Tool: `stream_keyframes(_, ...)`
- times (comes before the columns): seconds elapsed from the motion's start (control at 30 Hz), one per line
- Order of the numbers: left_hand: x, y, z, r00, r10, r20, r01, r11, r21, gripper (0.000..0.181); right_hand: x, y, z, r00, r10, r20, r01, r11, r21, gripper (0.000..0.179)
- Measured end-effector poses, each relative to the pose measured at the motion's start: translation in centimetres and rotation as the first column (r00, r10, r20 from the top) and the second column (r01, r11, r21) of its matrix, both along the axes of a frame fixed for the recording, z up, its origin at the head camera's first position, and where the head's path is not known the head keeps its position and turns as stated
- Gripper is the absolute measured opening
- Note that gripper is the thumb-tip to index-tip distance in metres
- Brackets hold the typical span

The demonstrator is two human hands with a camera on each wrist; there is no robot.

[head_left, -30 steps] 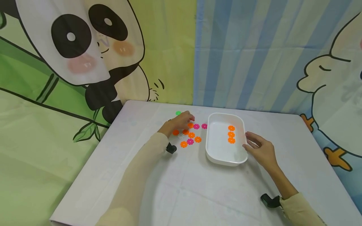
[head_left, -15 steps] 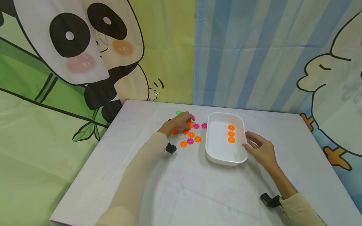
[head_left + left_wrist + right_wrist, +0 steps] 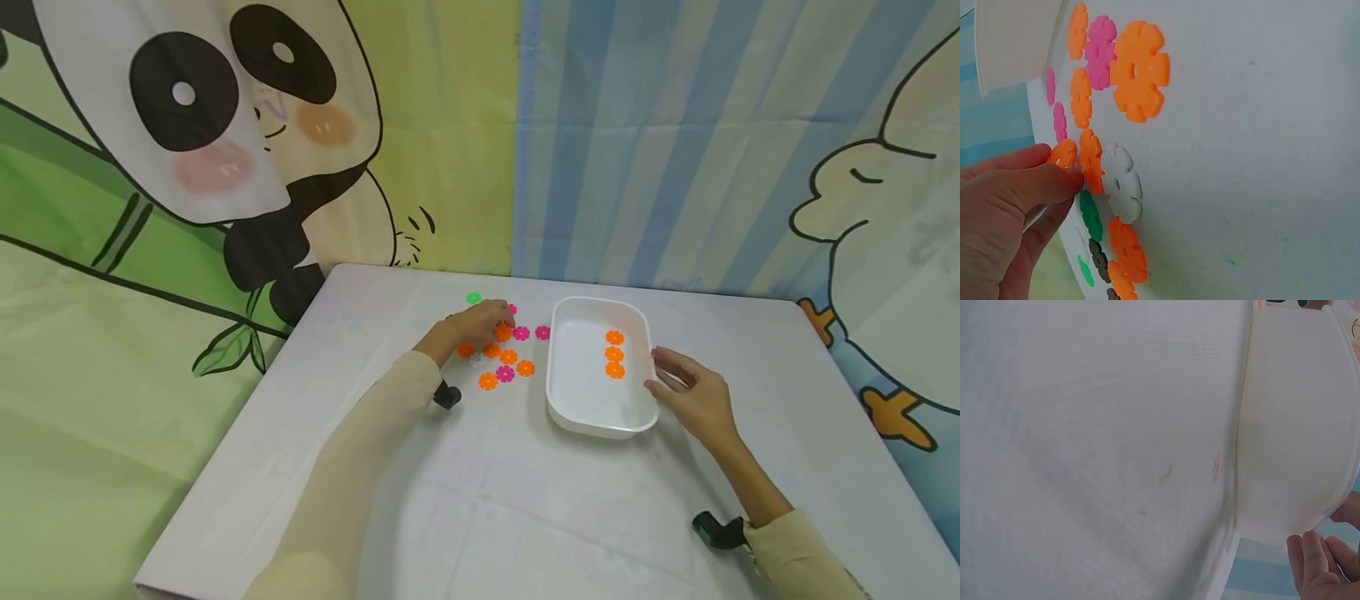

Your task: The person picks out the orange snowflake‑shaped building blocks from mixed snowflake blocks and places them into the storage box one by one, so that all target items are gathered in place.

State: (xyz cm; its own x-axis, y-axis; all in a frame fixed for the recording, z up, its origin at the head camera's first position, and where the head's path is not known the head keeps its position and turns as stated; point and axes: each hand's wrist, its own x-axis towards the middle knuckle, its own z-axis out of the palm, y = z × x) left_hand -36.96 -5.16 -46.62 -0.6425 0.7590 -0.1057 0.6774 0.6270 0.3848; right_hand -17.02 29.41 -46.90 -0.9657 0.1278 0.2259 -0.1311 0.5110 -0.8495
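Note:
My left hand [image 3: 480,323] is over the scattered flower-shaped plastic discs. In the left wrist view, its thumb and fingers pinch an orange flower-shaped disc [image 3: 1063,152], partly hidden by the fingertips. Around it lie more orange discs [image 3: 1141,72], pink discs [image 3: 1100,53], a white disc [image 3: 1122,184] and green discs [image 3: 1090,215]. To their right stands a white plastic tray [image 3: 600,432] with three orange discs [image 3: 614,354] in a column inside. My right hand [image 3: 697,402] holds the tray's right side, thumb and fingers at its rim in the right wrist view.
The white-covered table [image 3: 555,517] ends at a printed cloth backdrop [image 3: 645,150] behind the tray. A light green disc [image 3: 473,297] lies farthest back, past the left hand. Dark wrist devices [image 3: 717,531] stick out from both forearms.
My left hand has drawn back slightly to the left and toward me, with the orange disc at its fingertips. A pink disc behind the fingers stays put. The right hand and tray hold still.

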Motion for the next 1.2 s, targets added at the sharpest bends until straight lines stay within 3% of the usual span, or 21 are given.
stream_keyframes(0.23,-0.2,0.0,-0.1,1.0,0.003,-0.006,-0.002,0.998,0.059,0.028,0.2,-0.1,0.2,1.0,-0.005,-0.002,0.005,1.0,-0.005,0.055)
stream_keyframes(0.4,0.1,0.0,0.0,0.996,0.038,0.082,-0.053,0.981,0.188,0.03,0.2,-0.2,0.1,1.0,0.011,-0.025,-0.011,1.0,0.001,0.056)
stream_keyframes(0.6,1.0,0.3,0.1,0.98,0.045,0.192,-0.118,0.914,0.389,0.033,0.1,-0.1,0.0,1.0,0.001,-0.028,0.0,1.0,0.013,0.056)
stream_keyframes(0.9,2.7,2.0,0.8,0.97,0.052,0.239,-0.185,0.795,0.578,0.037,0.2,-0.1,0.0,1.0,-0.003,-0.021,0.003,1.0,0.01,0.056)
stream_keyframes(1.2,4.0,3.9,0.5,0.977,-0.006,0.214,-0.134,0.764,0.631,0.039,0.2,-0.1,0.0,1.0,-0.019,0.003,0.019,1.0,0.011,0.057)
